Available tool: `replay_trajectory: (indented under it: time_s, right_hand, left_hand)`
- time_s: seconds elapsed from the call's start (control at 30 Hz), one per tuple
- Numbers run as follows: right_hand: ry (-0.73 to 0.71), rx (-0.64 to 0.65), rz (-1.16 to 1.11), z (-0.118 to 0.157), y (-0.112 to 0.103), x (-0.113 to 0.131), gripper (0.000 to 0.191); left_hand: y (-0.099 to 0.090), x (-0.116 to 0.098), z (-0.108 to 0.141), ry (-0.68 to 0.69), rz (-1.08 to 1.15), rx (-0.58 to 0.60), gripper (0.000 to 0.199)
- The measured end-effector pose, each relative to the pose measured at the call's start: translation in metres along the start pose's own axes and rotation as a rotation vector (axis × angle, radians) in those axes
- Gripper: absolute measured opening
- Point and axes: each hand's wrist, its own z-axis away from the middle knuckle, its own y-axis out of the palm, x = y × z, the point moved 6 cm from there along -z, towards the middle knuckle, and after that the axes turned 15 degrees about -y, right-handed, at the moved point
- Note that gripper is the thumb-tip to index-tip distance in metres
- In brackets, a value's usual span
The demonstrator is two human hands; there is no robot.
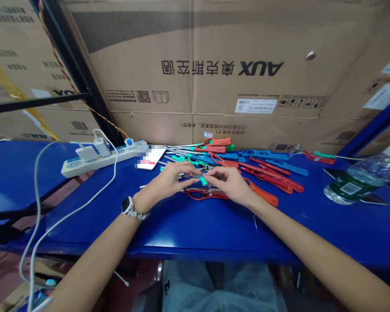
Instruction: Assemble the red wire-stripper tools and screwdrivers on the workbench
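My left hand [178, 178], with a watch on its wrist, is closed near the middle of the blue table [169, 225]. Its fingertips pinch something small by a green piece [203, 180]; what exactly is too small to tell. My right hand [225, 181] meets it from the right, thumb and fingers pressed together on something I cannot make out. Thin wires show between the hands. Around and behind them lie several long-nosed lighters, among them a red one [216, 149], an orange one [263, 193] and a blue one [287, 166].
A white power strip [100, 160] with plugs and cables lies at the left, beside a white card [151, 157]. At the right, a plastic bottle [354, 184] lies over a dark flat object [373, 199]. Large cardboard [214, 39] stands behind the table.
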Motion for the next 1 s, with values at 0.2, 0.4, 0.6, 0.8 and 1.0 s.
replay_trajectory:
  time_s: [0.2,0.4,0.6,0.8,1.0]
  right_hand:
    - [-0.040,0.086,0.128,0.007,0.008,0.008,0.019]
    - [-0.326,0.212,0.626,0.010,0.000,0.022,0.018]
    - [-0.335,0.383,0.898,0.018,-0.001,0.006,0.038]
    - [-0.303,0.412,0.939,0.018,-0.002,0.002,0.037]
    - [-0.311,0.424,0.940,0.019,-0.001,0.000,0.036]
  left_hand:
    - [0.006,0.005,0.006,-0.060,0.010,0.137,0.015]
    - [0.005,0.009,0.010,-0.142,-0.042,0.239,0.016]
    - [0.013,0.018,0.010,-0.196,-0.063,0.306,0.018]
    - [0.017,0.020,0.009,-0.280,-0.126,0.320,0.021]
    - [0.020,0.014,0.008,-0.244,-0.163,0.311,0.023]
